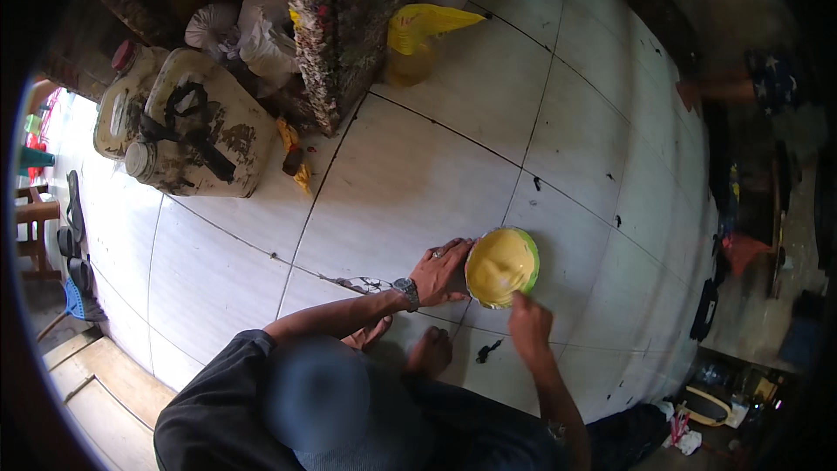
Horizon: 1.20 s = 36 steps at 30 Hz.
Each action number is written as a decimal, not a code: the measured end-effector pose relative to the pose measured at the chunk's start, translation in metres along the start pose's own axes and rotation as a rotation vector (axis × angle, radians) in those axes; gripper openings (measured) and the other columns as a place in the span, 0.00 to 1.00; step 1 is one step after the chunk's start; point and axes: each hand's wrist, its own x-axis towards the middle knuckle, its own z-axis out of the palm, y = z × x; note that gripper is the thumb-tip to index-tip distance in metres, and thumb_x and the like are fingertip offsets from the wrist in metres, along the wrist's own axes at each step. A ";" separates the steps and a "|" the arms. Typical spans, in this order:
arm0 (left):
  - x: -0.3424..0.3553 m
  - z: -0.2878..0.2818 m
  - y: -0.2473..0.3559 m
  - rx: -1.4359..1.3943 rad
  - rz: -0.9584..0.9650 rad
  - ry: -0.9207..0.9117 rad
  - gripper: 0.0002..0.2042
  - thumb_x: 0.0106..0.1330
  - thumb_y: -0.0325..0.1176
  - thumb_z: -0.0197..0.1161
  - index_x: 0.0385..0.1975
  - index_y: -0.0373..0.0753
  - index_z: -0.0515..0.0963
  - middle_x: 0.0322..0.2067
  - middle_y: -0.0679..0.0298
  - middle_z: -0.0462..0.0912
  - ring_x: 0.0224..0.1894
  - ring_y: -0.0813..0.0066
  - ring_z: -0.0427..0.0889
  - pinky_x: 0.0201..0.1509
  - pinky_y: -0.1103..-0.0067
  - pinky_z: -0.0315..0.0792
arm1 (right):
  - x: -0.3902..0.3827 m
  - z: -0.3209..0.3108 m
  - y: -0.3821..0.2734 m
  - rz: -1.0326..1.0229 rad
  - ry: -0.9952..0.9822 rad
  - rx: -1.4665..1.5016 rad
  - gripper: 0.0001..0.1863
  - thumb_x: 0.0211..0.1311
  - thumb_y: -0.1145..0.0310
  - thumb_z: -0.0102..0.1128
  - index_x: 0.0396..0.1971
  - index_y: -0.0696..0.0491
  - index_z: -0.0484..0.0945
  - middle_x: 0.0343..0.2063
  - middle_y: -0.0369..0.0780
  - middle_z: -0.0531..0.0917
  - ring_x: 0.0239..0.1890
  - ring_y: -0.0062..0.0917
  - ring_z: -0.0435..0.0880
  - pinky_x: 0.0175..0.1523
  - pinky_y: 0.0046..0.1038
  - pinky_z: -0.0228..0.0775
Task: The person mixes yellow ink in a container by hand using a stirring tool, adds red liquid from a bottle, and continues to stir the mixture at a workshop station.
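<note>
A round tub [534,272] with a bright green side stands on the tiled floor in front of me. Thick yellow paste [497,255] fills much of it, with a smeared, paler patch near the right hand. My left hand [442,274], with a wristwatch [405,292] on its wrist, grips the tub's left side. Closed in a fist, my right hand [530,323] is at the tub's near right rim. Whatever it holds reaches into the paste, but is too blurred and covered to name.
Two dirty white jerrycans [240,135] stand at the far left, beside a paint-crusted post [316,44]. A yellow plastic bag [427,28] lies beyond the tub. Sandals [75,205] and a blue broom [77,301] are at the left edge. My bare feet [429,351] are close to the tub.
</note>
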 end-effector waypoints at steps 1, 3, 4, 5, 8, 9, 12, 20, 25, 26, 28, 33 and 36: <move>0.003 -0.001 0.001 0.011 0.000 0.009 0.53 0.47 0.46 0.75 0.71 0.40 0.47 0.69 0.50 0.57 0.71 0.50 0.56 0.67 0.55 0.57 | 0.005 -0.003 0.009 0.012 0.081 -0.007 0.03 0.56 0.75 0.55 0.30 0.57 0.73 0.17 0.46 0.80 0.19 0.39 0.82 0.25 0.37 0.74; 0.008 0.000 0.002 0.017 0.003 0.018 0.54 0.46 0.46 0.76 0.71 0.40 0.47 0.69 0.50 0.57 0.71 0.50 0.56 0.67 0.55 0.57 | -0.009 0.006 0.011 0.037 0.019 -0.093 0.04 0.53 0.77 0.56 0.30 0.57 0.74 0.17 0.43 0.79 0.19 0.36 0.82 0.24 0.34 0.74; 0.010 0.003 0.001 0.012 0.007 0.018 0.54 0.45 0.47 0.76 0.71 0.40 0.47 0.69 0.50 0.57 0.71 0.50 0.56 0.67 0.55 0.57 | -0.018 0.010 0.003 0.001 -0.029 -0.118 0.05 0.53 0.77 0.56 0.31 0.57 0.75 0.17 0.43 0.79 0.19 0.36 0.82 0.24 0.34 0.74; 0.007 0.004 0.006 0.007 0.000 0.016 0.54 0.45 0.47 0.76 0.71 0.40 0.48 0.69 0.50 0.57 0.71 0.51 0.56 0.68 0.55 0.56 | -0.023 0.006 -0.008 -0.033 -0.088 -0.137 0.05 0.53 0.77 0.56 0.32 0.57 0.75 0.18 0.43 0.79 0.20 0.35 0.82 0.25 0.34 0.74; 0.006 -0.003 0.009 0.019 -0.023 0.046 0.55 0.44 0.48 0.77 0.71 0.41 0.48 0.69 0.51 0.57 0.72 0.52 0.55 0.68 0.55 0.55 | 0.028 -0.027 0.000 -0.290 0.234 -0.172 0.11 0.53 0.76 0.57 0.38 0.57 0.78 0.21 0.42 0.80 0.21 0.37 0.82 0.27 0.37 0.73; 0.004 -0.003 0.009 0.020 -0.033 0.039 0.55 0.44 0.48 0.77 0.71 0.41 0.48 0.69 0.52 0.57 0.72 0.52 0.55 0.68 0.55 0.55 | 0.039 -0.039 0.007 -0.359 0.317 -0.206 0.12 0.53 0.76 0.58 0.39 0.57 0.78 0.21 0.42 0.80 0.22 0.38 0.82 0.28 0.38 0.73; 0.006 -0.004 0.008 0.064 -0.031 0.018 0.56 0.45 0.52 0.75 0.71 0.41 0.47 0.69 0.54 0.57 0.72 0.55 0.54 0.69 0.56 0.53 | 0.037 -0.036 0.057 -0.273 0.124 -0.219 0.14 0.56 0.76 0.56 0.43 0.58 0.78 0.20 0.44 0.80 0.23 0.39 0.82 0.31 0.41 0.73; -0.003 0.024 0.014 0.236 -0.028 0.008 0.55 0.47 0.55 0.72 0.72 0.44 0.47 0.69 0.62 0.57 0.72 0.61 0.54 0.72 0.55 0.47 | -0.031 0.011 0.009 0.633 -0.416 1.052 0.11 0.64 0.69 0.54 0.37 0.62 0.78 0.16 0.41 0.78 0.22 0.26 0.80 0.30 0.32 0.71; 0.000 0.020 0.011 0.222 -0.008 -0.016 0.57 0.47 0.61 0.69 0.73 0.42 0.45 0.70 0.61 0.57 0.73 0.63 0.54 0.72 0.55 0.46 | -0.011 0.026 0.006 0.649 -0.062 0.991 0.08 0.66 0.71 0.52 0.39 0.57 0.77 0.16 0.40 0.79 0.17 0.29 0.79 0.25 0.35 0.70; -0.003 0.020 0.009 0.209 -0.008 -0.013 0.56 0.47 0.61 0.69 0.73 0.42 0.45 0.70 0.61 0.57 0.73 0.63 0.54 0.72 0.55 0.46 | -0.017 0.023 0.012 0.460 -0.042 0.473 0.07 0.66 0.71 0.52 0.38 0.57 0.77 0.16 0.43 0.80 0.18 0.32 0.81 0.25 0.38 0.71; 0.002 0.019 0.009 0.201 -0.006 -0.005 0.57 0.47 0.61 0.69 0.73 0.42 0.45 0.70 0.61 0.57 0.73 0.64 0.54 0.73 0.56 0.46 | -0.032 0.022 0.003 0.405 -0.246 -0.130 0.08 0.65 0.71 0.49 0.34 0.57 0.77 0.22 0.52 0.82 0.27 0.44 0.84 0.31 0.45 0.72; 0.001 0.015 0.013 0.246 -0.034 -0.076 0.57 0.46 0.60 0.70 0.73 0.43 0.44 0.71 0.62 0.55 0.73 0.65 0.54 0.72 0.56 0.46 | -0.027 0.016 -0.016 0.306 -0.013 0.498 0.10 0.64 0.69 0.49 0.36 0.60 0.74 0.21 0.56 0.79 0.27 0.56 0.80 0.36 0.49 0.72; 0.001 0.015 0.016 0.147 0.002 -0.022 0.56 0.46 0.54 0.73 0.73 0.45 0.45 0.70 0.61 0.57 0.72 0.62 0.55 0.71 0.55 0.48 | -0.017 0.010 -0.006 0.395 -0.174 0.037 0.07 0.59 0.75 0.53 0.36 0.60 0.75 0.20 0.52 0.80 0.24 0.50 0.82 0.34 0.47 0.74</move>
